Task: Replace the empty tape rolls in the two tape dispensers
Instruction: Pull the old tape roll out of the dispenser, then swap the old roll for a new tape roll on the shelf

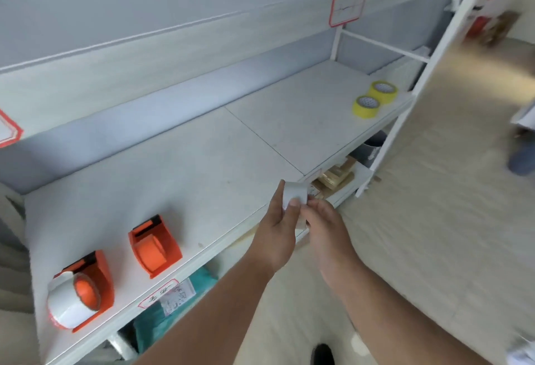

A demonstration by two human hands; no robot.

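Closest to me, both arms reach out over the shelf's front edge. The left hand [278,228] grips a small white tape roll [295,194] from the side, thumb on its face, holding it up in the air just off the shelf [202,162] lip. The right hand [324,220] is pinched at the roll's lower edge, fingertips touching it. Looks like it's picking at the loose end, tho blur makes that hard to confirm.

Below and to the left, on the shelf near its front: two orange dispensers. The nearer dispenser [86,286] w/ a fat white roll [68,304] seated on its orange hub looks already reloaded, as far as I can judge. The second dispenser [155,244], a bit further along, shows only an orange core, no tape wound on it. So that one's prob. still to do.

Step in hand, my guess: prepping the white roll for dispenser no. 2. Next move calls for swinging left toward that dispenser, lifting out the bare hub, threading the roll on, then dropping it back into the slots w/ the tape end facing the cutter.

Far end of the shelf, well apart from the hands: two yellow rolls [373,99] lying flat, touching each other, near the white upright. Spares, prob.
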